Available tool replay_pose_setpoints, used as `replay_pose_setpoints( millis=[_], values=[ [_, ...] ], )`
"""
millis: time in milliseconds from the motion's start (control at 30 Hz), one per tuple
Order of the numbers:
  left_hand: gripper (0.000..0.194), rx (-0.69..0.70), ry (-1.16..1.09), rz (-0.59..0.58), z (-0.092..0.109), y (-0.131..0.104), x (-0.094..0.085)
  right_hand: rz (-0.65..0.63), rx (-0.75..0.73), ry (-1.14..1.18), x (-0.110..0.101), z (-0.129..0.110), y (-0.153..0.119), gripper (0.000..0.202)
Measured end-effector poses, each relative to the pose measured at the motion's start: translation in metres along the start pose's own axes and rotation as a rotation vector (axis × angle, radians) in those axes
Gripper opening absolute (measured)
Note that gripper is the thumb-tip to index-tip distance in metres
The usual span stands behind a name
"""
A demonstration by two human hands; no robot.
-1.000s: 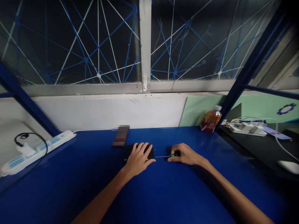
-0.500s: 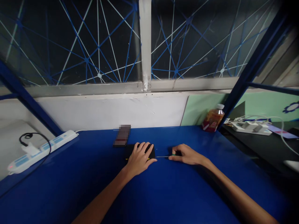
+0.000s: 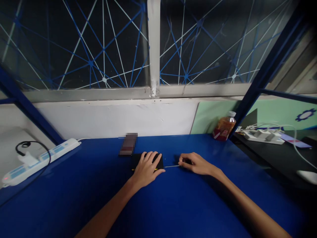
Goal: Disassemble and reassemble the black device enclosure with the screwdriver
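Observation:
My left hand (image 3: 147, 168) lies on top of a flat black rectangular object (image 3: 160, 162), its fingers spread and flat and its thumb by the front right corner. Small yellow marks show along that object's front edge. Most of its top is hidden by the hand. To the right, my right hand (image 3: 192, 162) is closed in a pinch on the end of a thin silvery rod (image 3: 171, 166). The rod runs left across the blue surface to the black object's right edge; whether it touches or enters it I cannot tell.
A dark phone-like slab (image 3: 128, 144), partly blurred out, lies behind the black object. On the left stands a white power strip (image 3: 55, 152) with a black cable. A drink bottle (image 3: 225, 127) stands at the back right, near a blue frame post (image 3: 252, 96).
The view has shifted slightly. My right fingers have rolled a little around the rod's end, and the green bit between them no longer shows. My left hand stays on the black object.

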State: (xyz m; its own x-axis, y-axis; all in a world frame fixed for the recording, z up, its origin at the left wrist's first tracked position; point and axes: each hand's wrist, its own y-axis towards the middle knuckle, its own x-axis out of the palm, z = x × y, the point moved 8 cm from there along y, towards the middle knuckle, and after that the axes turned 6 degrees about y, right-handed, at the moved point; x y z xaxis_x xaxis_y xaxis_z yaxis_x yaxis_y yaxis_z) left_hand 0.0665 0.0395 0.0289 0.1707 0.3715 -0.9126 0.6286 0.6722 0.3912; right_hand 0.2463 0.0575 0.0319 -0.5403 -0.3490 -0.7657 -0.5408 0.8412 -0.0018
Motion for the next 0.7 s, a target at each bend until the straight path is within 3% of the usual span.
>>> replay_pose_setpoints(
  millis=[267,700],
  values=[
    [0.059,-0.001,-0.018,-0.004,-0.001,0.000,0.000,-0.016,0.045,-0.035,0.001,0.010,-0.001,0.043],
    [0.053,-0.012,-0.085,-0.017,0.001,0.001,-0.006,0.038,-0.018,-0.062,-0.006,-0.007,-0.003,0.033]
  ],
)
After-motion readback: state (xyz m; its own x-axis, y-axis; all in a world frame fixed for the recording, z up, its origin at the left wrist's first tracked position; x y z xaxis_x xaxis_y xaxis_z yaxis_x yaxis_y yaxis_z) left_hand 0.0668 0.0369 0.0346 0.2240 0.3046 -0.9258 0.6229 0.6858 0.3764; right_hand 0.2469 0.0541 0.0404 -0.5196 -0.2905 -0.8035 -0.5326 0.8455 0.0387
